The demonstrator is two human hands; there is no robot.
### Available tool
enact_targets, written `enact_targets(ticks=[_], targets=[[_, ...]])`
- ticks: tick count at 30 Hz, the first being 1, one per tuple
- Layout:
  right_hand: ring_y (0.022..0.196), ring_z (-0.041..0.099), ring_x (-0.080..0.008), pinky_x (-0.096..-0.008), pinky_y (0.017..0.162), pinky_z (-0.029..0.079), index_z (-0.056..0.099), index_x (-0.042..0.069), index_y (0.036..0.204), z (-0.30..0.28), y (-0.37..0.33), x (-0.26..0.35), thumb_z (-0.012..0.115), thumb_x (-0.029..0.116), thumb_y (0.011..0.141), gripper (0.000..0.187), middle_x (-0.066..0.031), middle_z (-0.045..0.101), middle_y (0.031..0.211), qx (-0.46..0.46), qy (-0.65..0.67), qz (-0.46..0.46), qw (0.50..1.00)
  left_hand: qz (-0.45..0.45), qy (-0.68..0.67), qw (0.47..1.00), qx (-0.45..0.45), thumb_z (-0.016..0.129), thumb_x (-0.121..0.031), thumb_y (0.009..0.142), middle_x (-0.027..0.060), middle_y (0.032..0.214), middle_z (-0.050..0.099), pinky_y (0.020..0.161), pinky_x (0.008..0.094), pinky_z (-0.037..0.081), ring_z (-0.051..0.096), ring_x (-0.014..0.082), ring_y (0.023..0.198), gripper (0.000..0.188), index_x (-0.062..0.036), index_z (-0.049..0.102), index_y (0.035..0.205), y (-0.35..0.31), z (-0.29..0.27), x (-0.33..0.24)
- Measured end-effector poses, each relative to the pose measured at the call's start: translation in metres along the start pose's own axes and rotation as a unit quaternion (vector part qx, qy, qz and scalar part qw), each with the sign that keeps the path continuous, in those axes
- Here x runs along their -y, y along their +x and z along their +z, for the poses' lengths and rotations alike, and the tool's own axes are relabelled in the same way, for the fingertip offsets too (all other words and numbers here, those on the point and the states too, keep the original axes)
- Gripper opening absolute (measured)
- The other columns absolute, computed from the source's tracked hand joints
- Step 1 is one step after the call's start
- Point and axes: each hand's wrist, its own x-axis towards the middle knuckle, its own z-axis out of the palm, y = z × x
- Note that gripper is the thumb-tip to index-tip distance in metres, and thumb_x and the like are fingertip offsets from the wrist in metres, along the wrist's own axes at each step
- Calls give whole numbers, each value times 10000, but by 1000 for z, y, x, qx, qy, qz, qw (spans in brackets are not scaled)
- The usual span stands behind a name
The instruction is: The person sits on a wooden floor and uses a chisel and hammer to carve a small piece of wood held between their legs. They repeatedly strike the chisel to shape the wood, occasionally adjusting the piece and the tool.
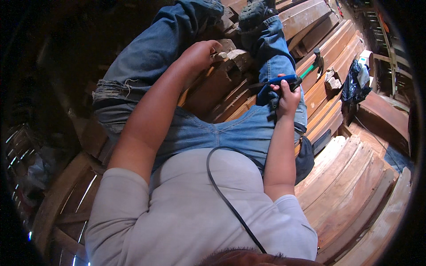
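Observation:
Between my knees, my left hand has its fingers curled at the edge of a rough wood piece; part of its grip is hidden. A pale, jagged chunk of wood lies just right of those fingers. My right hand is closed around a tool with a blue and black body, held over my right thigh. The tool's dark, narrow end points left, and its exact kind is unclear. Long brown wooden boards lie beneath, between my legs.
A hammer with a green handle rests on stacked boards to the right, near a broken pale lump. Beyond them is a black plastic bag. More curved-looking planks are piled at the lower right. A black cable crosses my shirt.

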Motion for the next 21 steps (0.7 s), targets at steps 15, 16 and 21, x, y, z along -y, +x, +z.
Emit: enact_targets(ticks=[15, 16, 21], targets=[[821, 737, -159, -298, 731, 617, 675, 9, 1138, 174, 49, 85, 780, 122, 925, 264, -95, 739, 974, 160, -147, -88, 972, 112, -328, 936, 59, 723, -109, 954, 100, 1259, 706, 990, 355, 554, 678, 191, 1137, 420, -34, 633, 1358, 27, -35, -15], [862, 748, -170, -293, 756, 622, 680, 8, 1159, 181, 53, 82, 770, 130, 937, 268, -98, 744, 1014, 166, -182, -90, 965, 112, -321, 939, 45, 722, -119, 960, 99, 1267, 705, 992, 354, 552, 677, 193, 1142, 420, -24, 629, 1359, 27, -37, -19], [739, 571, -46, -242, 649, 490, 656, 31, 1032, 216, 53, 89, 818, 139, 851, 266, 34, 618, 818, 177, -286, -141, 931, 104, -172, 979, -45, 738, -165, 965, 121, 1190, 752, 945, 380, 578, 728, 233, 1083, 334, -38, 683, 1270, 12, -57, -41]])
